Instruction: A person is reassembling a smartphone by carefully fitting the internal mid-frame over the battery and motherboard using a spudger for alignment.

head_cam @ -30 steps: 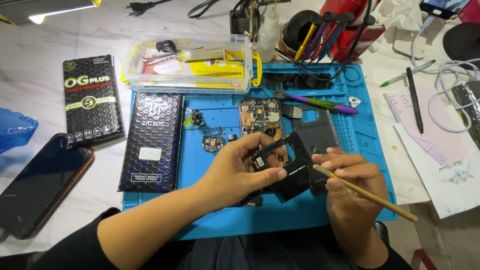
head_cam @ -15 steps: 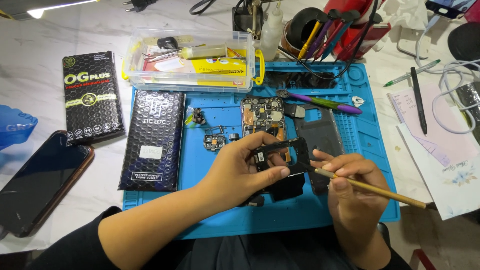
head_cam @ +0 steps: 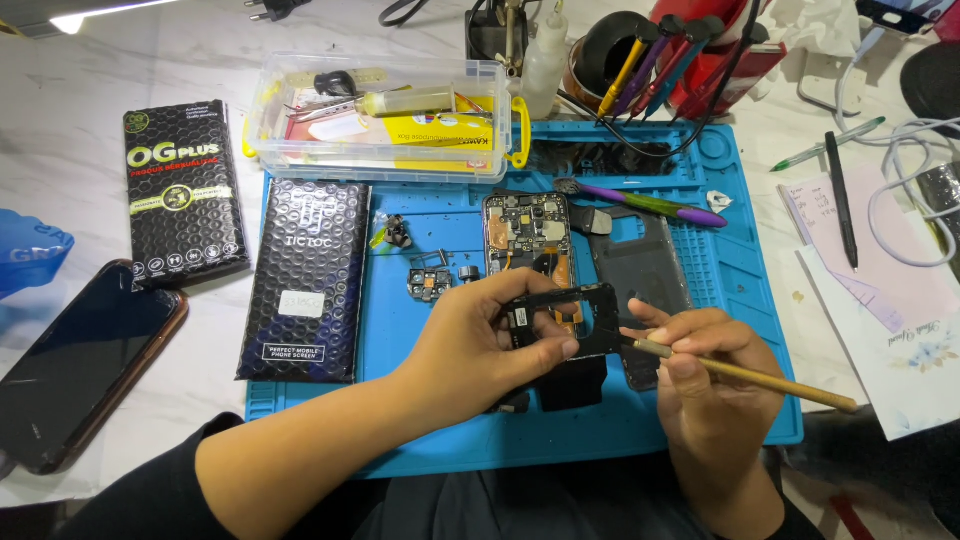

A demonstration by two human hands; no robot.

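Over the blue silicone repair mat [head_cam: 420,420], the left hand [head_cam: 480,345] is closed around a black plastic phone frame piece [head_cam: 565,325], held tilted just above the mat. The right hand [head_cam: 710,385] pinches a thin wooden-handled brush [head_cam: 745,372], tip touching the frame's right edge. Just beyond the grip lie the opened phone with exposed circuit board [head_cam: 528,235] and small loose parts [head_cam: 430,282]. Disassembly looks done; cleaning appears under way, reassembly remains.

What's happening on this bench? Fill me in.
A person is working on a taken-apart phone over a blue mat. The left hand holds a black phone frame up off the mat, while the right hand holds a thin wooden-handled brush with its tip at the frame's edge. A circuit board and small parts lie behind.
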